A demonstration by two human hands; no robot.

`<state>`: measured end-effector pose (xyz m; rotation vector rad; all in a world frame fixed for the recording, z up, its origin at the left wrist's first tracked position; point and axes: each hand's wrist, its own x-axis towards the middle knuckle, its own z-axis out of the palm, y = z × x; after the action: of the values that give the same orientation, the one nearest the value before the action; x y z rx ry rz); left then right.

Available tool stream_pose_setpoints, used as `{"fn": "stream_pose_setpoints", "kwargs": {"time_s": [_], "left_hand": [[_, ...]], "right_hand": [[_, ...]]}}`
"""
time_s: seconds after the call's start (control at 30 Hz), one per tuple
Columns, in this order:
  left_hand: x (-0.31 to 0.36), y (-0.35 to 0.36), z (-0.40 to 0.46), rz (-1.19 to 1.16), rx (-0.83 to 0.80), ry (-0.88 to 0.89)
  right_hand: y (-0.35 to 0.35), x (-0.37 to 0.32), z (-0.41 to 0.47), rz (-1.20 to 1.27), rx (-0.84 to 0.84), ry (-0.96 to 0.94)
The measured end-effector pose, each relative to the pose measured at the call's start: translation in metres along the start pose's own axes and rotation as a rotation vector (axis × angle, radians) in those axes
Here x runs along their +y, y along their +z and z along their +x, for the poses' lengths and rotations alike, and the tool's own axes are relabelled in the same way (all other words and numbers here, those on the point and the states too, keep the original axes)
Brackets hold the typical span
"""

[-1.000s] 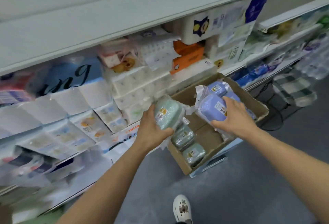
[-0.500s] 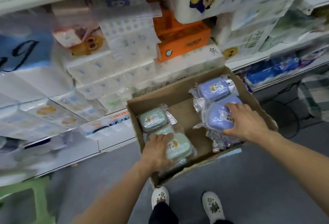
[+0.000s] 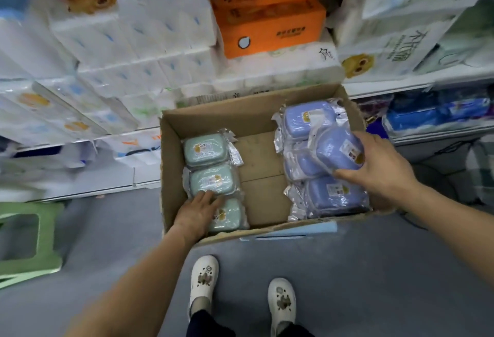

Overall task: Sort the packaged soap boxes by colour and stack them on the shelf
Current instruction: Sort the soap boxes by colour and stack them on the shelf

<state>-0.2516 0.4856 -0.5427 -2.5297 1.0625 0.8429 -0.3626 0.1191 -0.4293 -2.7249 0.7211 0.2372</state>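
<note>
— Three mint-green wrapped soap boxes [image 3: 207,168] line the brown cardboard carton's [image 3: 263,112] left side; my left hand [image 3: 196,212] lies flat on the nearest, fingers straight. Press it level.

— And right?

— My right hand [image 3: 379,169] grips a lilac-blue wrapped soap box [image 3: 338,149] over the blue pile; set it squarely. Half a second ago that hand was lower, on the pile.

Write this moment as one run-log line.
left hand: flat on green soap boxes | right hand: grips tilted blue soap box | cardboard box: greens left, blues right
</note>
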Motion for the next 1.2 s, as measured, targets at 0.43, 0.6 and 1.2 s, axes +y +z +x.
{"fn": "stream_pose_setpoints", "kwargs": {"time_s": [0.43, 0.6, 1.2], "left_hand": [[-0.008, -0.048, -0.028, -0.109, 0.308, -0.235], [-0.024, -0.036, -0.043, -0.145, 0.357, -0.314], [-0.053, -0.079, -0.089, -0.381, 0.331, -0.325]], "right_hand": [[0.008, 0.005, -0.001, -0.346, -0.521, -0.31], [0.028, 0.009, -0.003, -0.456, -0.46, -0.317], [-0.029, -0.131, -0.012, -0.487, -0.391, -0.354]]}}
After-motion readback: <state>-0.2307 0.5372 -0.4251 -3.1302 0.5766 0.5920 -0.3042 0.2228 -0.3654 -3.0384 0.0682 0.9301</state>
